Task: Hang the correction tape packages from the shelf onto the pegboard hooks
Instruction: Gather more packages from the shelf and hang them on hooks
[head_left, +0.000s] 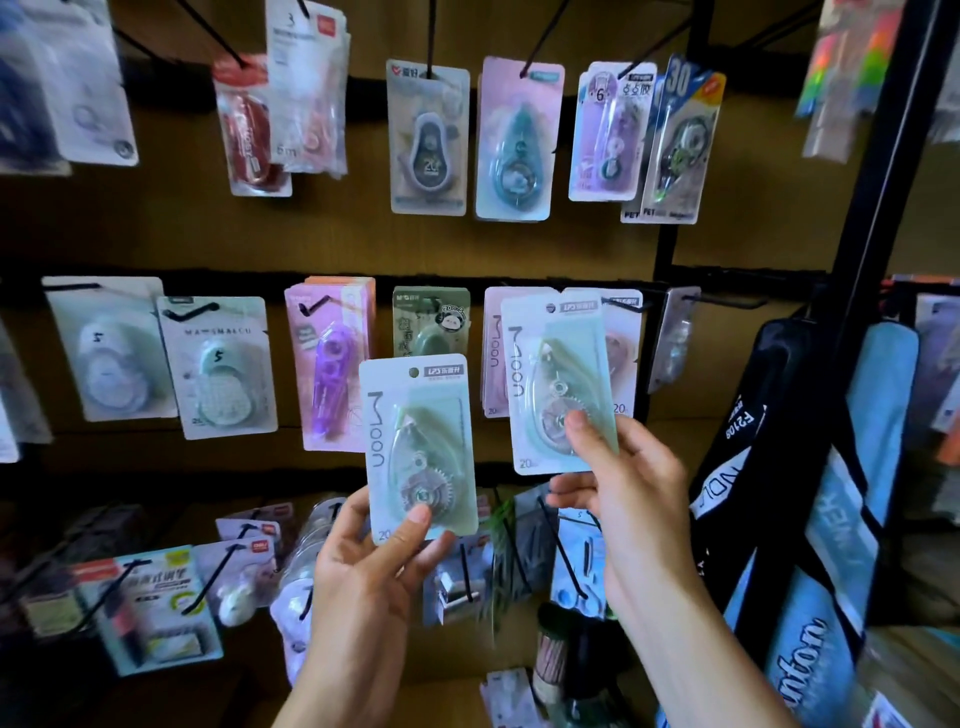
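Observation:
My left hand (363, 566) pinches the bottom of a pale green "Moon" correction tape package (418, 441), held upright in front of the brown pegboard (311, 239). A second, matching green "Moon" package (556, 379) is gripped at its lower edge by my right hand (623, 467). Its top hole sits level with a black hook (621, 305) in the middle row. Pink "Moon" packages (493, 353) hang on that hook, behind the one I hold.
Rows of black hooks carry other correction tape packs: purple (332, 364), white (218, 364), grey (428, 140) and pink (519, 140). A black metal upright (883, 156) bounds the board on the right, with blue and black bags (810, 519) hanging beside it. More packs fill the bottom row.

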